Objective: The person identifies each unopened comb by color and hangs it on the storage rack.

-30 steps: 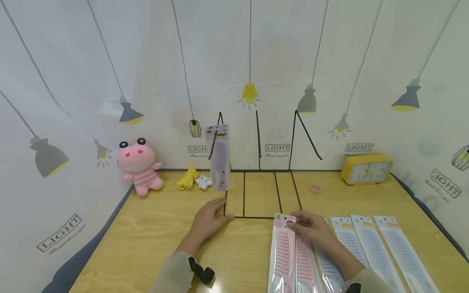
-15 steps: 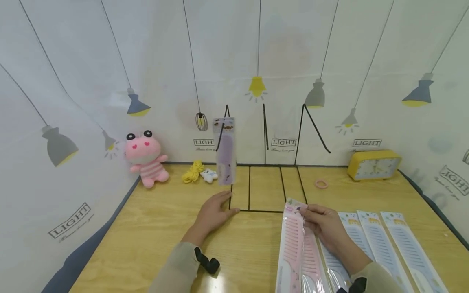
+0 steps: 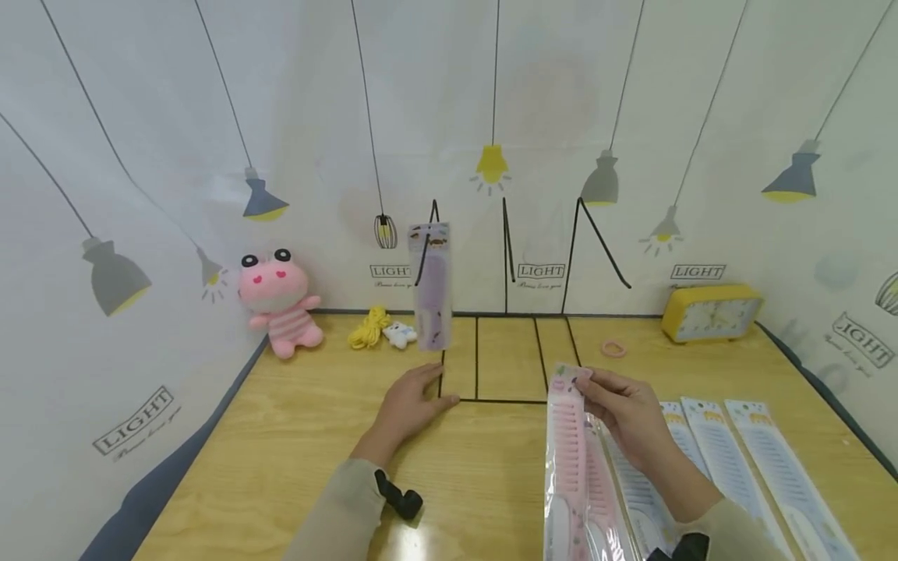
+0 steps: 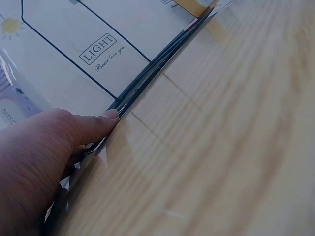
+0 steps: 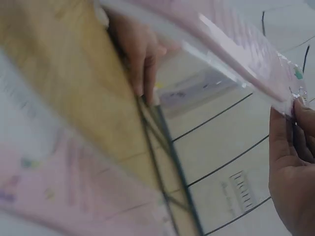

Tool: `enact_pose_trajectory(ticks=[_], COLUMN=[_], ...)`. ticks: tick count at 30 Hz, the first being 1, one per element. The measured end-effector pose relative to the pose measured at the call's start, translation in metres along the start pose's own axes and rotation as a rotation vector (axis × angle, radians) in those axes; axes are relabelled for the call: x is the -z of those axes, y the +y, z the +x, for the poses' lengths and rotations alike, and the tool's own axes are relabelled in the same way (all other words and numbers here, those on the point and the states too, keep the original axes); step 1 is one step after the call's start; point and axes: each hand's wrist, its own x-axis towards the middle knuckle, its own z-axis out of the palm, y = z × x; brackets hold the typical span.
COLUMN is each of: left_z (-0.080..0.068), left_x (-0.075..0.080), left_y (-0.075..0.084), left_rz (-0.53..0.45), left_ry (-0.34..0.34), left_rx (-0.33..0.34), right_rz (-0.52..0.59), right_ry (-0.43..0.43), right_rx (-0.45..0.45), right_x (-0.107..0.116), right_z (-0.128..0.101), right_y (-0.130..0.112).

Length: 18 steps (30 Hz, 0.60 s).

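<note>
A packaged pink comb (image 3: 567, 452) is pinched at its top end by my right hand (image 3: 627, 409), its upper part lifted off the table. Beneath and beside it lies a second packaged pink comb (image 3: 602, 487). My left hand (image 3: 410, 405) rests at the front left corner of a black wire rack (image 3: 477, 362), thumb and fingers spread and touching its base wire. In the left wrist view the thumb (image 4: 96, 127) lies on the black wire. From the rack's left hook hangs a packaged purple comb (image 3: 431, 292); the other hooks hold nothing.
Several packaged blue combs (image 3: 786, 460) lie at the right. Along the back stand a pink plush toy (image 3: 284, 304) and a yellow clock (image 3: 712, 313). A yellow cord bundle (image 3: 369, 327), a small white figure (image 3: 400, 335) and a pink ring (image 3: 613, 349) lie there too.
My right hand has raised the top end of the pink comb package up and slightly right, away from the second one. The left hand stays at the rack; the head view shifted a little.
</note>
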Motion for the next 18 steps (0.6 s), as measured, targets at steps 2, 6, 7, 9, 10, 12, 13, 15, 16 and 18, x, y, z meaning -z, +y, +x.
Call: enact_pose_trajectory(ticks=[2,6,7,9,10,12,13,15,16,18], left_z=[-0.002,-0.003,-0.003,-0.001,0.000,0.001,0.002,0.002,0.002,0.001], left_x=[-0.001,-0.001,0.000,0.001,0.002,0.003,0.003,0.003,0.002,0.002], left_y=[-0.001,-0.002,-0.002,-0.001,-0.001,-0.001,-0.001,-0.001,-0.001,-0.001], left_rz=[-0.001,0.004,0.002,0.000,-0.002,-0.002,-0.007,-0.011,-0.018,-0.031], left_ry=[0.001,-0.002,0.001,0.007,0.011,0.016,0.016,0.011,0.008,0.005], left_rx=[0.000,0.003,0.002,0.002,0.001,0.003,0.006,0.007,0.005,0.005], right_rz=[-0.047,-0.192,-0.222,-0.293,-0.321,-0.369,-0.391,-0.423,-0.438,-0.433], right_ry=[-0.021,-0.018,-0.011,0.015,0.034,0.075,0.096,0.134,0.152,0.174], right_rx=[0.036,0.122,0.146,0.205,0.234,0.304,0.337,0.397,0.422,0.445], right_x=[-0.013,-0.041,-0.047,-0.059,-0.065,-0.076,-0.080,-0.089,-0.093,-0.099], right_z=[0.001,0.011,0.014,0.021,0.024,0.031,0.034,0.039,0.041,0.045], right_y=[-0.017,-0.053,-0.059,-0.070,-0.074,-0.078,-0.080,-0.081,-0.081,-0.080])
